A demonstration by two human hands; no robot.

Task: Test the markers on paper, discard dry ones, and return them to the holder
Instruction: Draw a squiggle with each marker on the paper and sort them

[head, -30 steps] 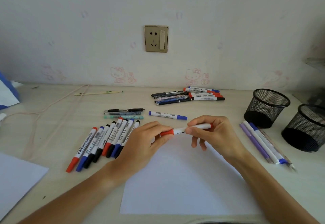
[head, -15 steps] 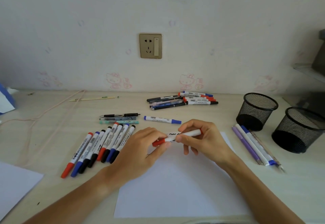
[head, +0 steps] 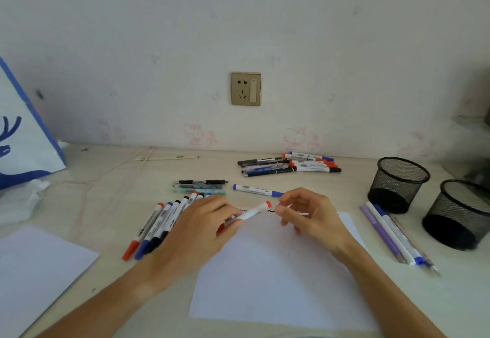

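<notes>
A white marker [head: 250, 213] with red ends lies slanted in my left hand [head: 201, 234], above the top edge of a white paper sheet [head: 278, 271]. My right hand [head: 313, 218] hovers just right of the marker's upper red end, thumb and forefinger pinched. A blurred whitish streak shows in its fingers, and I cannot tell what it is. Short black squiggles [head: 270, 211] mark the paper's top edge. Two empty black mesh holders [head: 397, 168] [head: 458, 213] stand at the right.
A row of several markers [head: 156, 226] lies left of my left hand. A lone blue marker [head: 254, 189], three pens [head: 201, 186] and a marker pile [head: 289, 164] sit farther back. Purple and blue pens [head: 389, 234] lie by the holders. A second sheet [head: 34, 271] and a blue-white bag [head: 21, 139] are at left.
The marker was held by both hands. It now sits in my left hand alone, tilted up to the right, and my right hand has come off its body. The camera has tilted upward.
</notes>
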